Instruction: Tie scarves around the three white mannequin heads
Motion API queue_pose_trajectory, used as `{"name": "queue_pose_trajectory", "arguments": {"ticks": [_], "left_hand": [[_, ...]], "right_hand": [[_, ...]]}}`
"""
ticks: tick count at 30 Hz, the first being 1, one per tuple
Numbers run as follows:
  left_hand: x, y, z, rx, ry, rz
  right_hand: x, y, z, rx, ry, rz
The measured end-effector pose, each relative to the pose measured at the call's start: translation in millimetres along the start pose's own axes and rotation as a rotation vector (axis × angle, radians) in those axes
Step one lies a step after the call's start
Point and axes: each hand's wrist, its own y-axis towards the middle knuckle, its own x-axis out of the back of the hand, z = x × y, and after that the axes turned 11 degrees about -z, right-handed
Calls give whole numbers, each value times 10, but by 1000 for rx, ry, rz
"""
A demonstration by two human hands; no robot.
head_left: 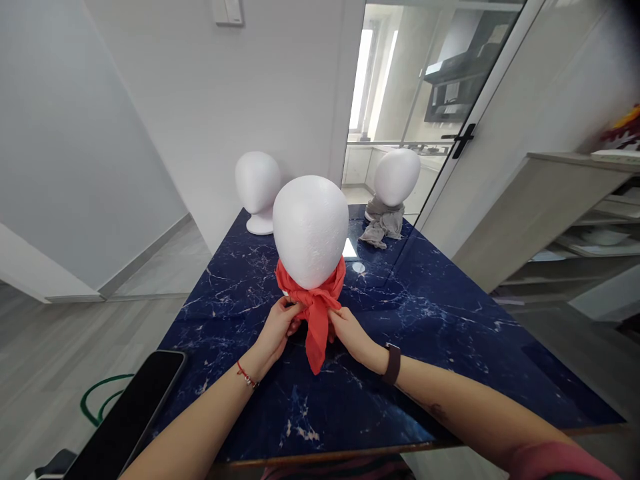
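Note:
A white foam mannequin head point(311, 227) stands upright at the middle of the dark blue marbled table point(440, 347). Around its neck goes a red scarf point(317, 327), knotted in front, with one end hanging down toward me. On the knot's left side, my left hand point(281, 323) pinches the scarf between thumb and fingers. My right hand point(347, 332) grips the fabric just right of the hanging end, some of its fingers hidden beneath the cloth.
Behind on the left stands a bare foam head point(258, 183). Another foam head point(397, 177) at the back right wears a grey scarf point(384, 222). A phone point(133, 407) juts in at the table's left edge. Shelves point(575, 220) stand to the right, beside a glass door point(425, 87).

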Motion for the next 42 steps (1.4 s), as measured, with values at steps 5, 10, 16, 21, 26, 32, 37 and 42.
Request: {"name": "queue_pose_trajectory", "arguments": {"ticks": [5, 10, 16, 21, 26, 32, 37, 42], "left_hand": [[11, 3, -22, 93, 10, 94], [20, 10, 1, 65, 92, 22], [84, 43, -9, -3, 206, -37], [86, 9, -103, 102, -108, -32], [47, -49, -169, 197, -316, -89], [52, -32, -157, 259, -382, -31], [74, -19, -187, 301, -447, 28], [68, -20, -207, 449, -485, 49]], "right_hand": [[-1, -99, 98, 2, 98, 11], [-56, -161, 166, 168, -34, 71], [9, -53, 169, 218, -25, -156], [57, 6, 187, 254, -35, -216], [79, 49, 136, 306, -115, -225], [99, 93, 85, 297, -131, -240], [73, 108, 43, 248, -105, -237], [60, 120, -17, 226, -80, -207]]}}
